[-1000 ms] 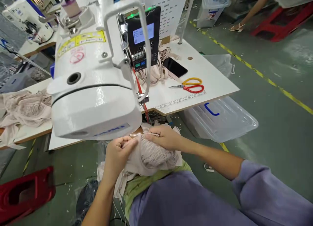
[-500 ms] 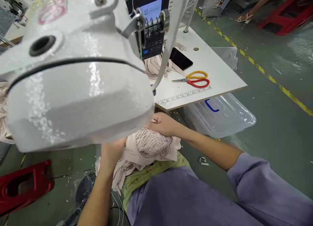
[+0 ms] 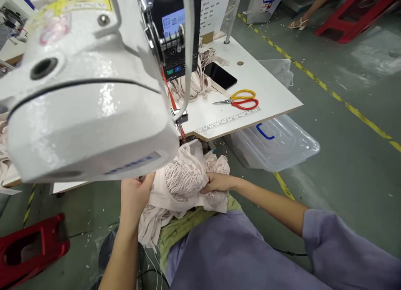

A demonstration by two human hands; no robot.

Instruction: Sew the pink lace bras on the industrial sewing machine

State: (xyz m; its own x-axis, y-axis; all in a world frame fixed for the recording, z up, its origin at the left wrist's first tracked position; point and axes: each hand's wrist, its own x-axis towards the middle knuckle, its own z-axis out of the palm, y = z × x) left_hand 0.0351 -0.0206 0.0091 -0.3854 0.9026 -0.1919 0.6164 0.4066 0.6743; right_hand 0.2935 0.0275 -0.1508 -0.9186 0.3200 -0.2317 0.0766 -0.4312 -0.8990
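Note:
A pale pink lace bra (image 3: 184,179) lies over my lap, its upper edge reaching under the white sewing machine head (image 3: 94,123). My right hand (image 3: 217,182) pinches the lace between the cups, fingers closed on it. At the garment's left side my left hand (image 3: 136,194) grips the edge of the band, its fingertips partly hidden below the machine head. Pale straps and fabric (image 3: 152,227) hang beneath the left side of the bra. Red thread or ribbon (image 3: 169,91) runs down beside the machine to the fabric.
On the white table (image 3: 272,97) are scissors (image 3: 242,100), a black phone (image 3: 220,75), pale straps (image 3: 191,85) and a printed ruler. A lidded clear box (image 3: 278,143) stands below. Red stools (image 3: 34,244) are at left and upper right, near a person's foot (image 3: 298,24).
My right hand has moved down from the bra's top edge to its middle. The bra is more spread out, and the camera view has shifted, showing the red thread.

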